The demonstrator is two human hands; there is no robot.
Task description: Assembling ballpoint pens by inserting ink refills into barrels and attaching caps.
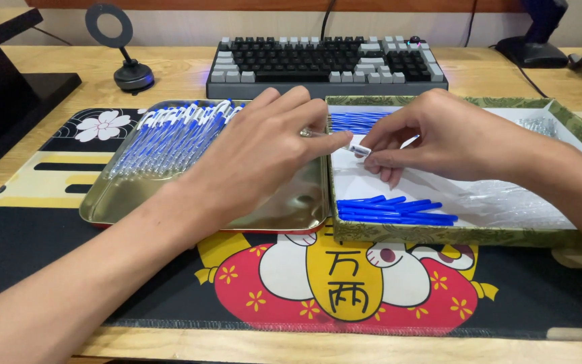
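Observation:
My left hand (264,152) and my right hand (432,135) meet over the seam between a shiny metal tray (284,212) and a green patterned box (439,234). Together they hold a clear pen barrel with a white tip (355,147), the left fingers on its rear end, the right fingertips at the tip. A row of assembled blue pens (170,138) lies in the tray's left half. Inside the box lie blue pen caps (395,209) at the front, blue refills (355,121) at the back and clear parts (540,125) at the far right.
A grey and black keyboard (325,62) stands behind the tray and box. A small round stand (129,71) sits at the back left, a dark monitor base (8,101) at the far left. Everything rests on a colourful desk mat (345,283).

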